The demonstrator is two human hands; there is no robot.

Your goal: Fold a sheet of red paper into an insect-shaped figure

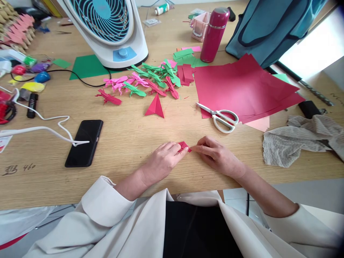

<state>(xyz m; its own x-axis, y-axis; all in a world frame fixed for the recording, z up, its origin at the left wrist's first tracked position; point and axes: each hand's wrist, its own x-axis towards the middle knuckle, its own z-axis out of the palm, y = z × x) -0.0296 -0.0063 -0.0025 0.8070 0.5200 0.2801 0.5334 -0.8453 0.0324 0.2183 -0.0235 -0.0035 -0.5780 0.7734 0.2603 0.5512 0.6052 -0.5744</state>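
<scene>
A small piece of folded red paper [184,145] lies on the table near its front edge. My left hand [163,159] holds it down, the thumb and fingers pressed on its left part and hiding some of it. At the paper's right corner, my right hand [219,156] has its thumb and forefinger pinched together, with the other fingers curled in. Beyond the hands rests a red folded triangle [155,107]. White-handled scissors [219,116] lie to the right, blades pointing left, partly over large red paper sheets [236,89].
Several pink, green and red folded paper figures [145,77] are piled before a white fan [118,46]. A black phone [84,143] with a white cable lies left. A pink bottle [215,34], blue bag [263,28] and crumpled cloth [292,139] are at right.
</scene>
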